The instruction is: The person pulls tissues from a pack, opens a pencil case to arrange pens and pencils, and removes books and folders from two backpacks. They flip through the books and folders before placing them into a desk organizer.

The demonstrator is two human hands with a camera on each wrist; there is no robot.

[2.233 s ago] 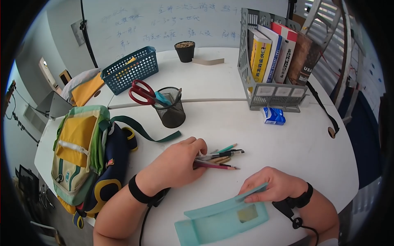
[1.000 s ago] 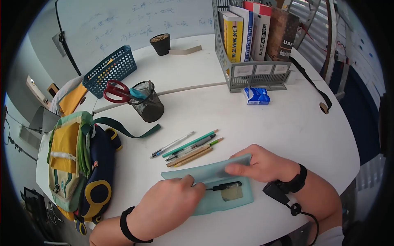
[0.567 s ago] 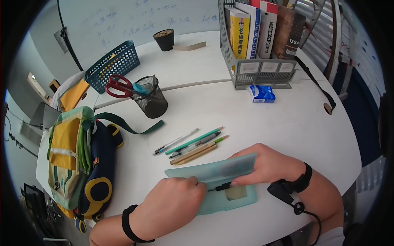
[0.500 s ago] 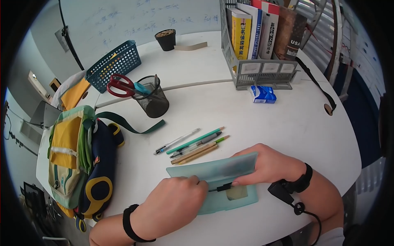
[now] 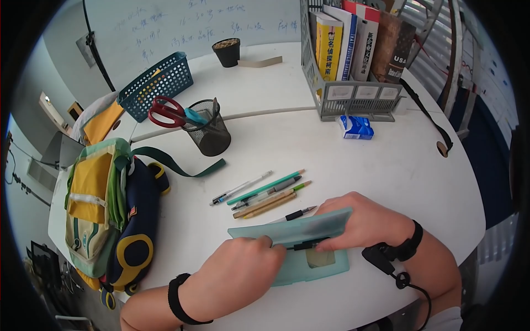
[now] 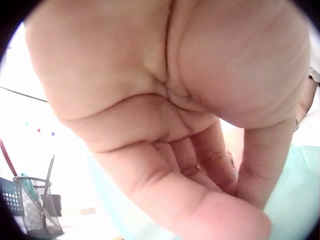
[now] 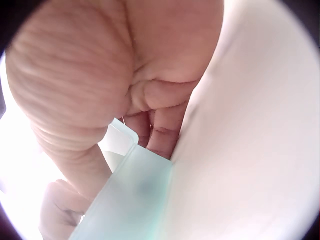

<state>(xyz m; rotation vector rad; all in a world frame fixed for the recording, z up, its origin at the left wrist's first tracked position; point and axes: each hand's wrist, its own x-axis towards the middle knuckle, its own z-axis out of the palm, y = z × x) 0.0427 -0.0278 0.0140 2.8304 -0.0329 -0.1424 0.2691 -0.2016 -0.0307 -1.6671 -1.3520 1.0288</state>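
Observation:
My left hand (image 5: 234, 276) is over the left part of an open translucent teal pencil case (image 5: 292, 276), its fingers curled around the end of a black pen (image 5: 303, 245). In the left wrist view the palm and curled fingers hide that pen. My right hand (image 5: 367, 226) pinches the raised lid (image 5: 292, 227) between thumb and fingers, and its thumb lies by the pen's tip end. In the right wrist view those fingers pass behind the lid (image 7: 142, 190). Just beyond the lid shows another pen (image 5: 301, 213) with a black grip, partly hidden.
Several pens and pencils (image 5: 265, 205) lie behind the case. A mesh pen cup (image 5: 214, 135) with red-handled scissors (image 5: 167, 112), a backpack (image 5: 113, 215) and its strap (image 5: 190, 170) are left. A blue packet (image 5: 357, 128) sits before the grey book rack (image 5: 361, 110); a basket (image 5: 155, 88) stands behind.
From gripping a bunch of pens on the table, my left hand has moved to the case, leaving several pens behind. A black-gripped pen has newly appeared beyond the lid since half a second ago.

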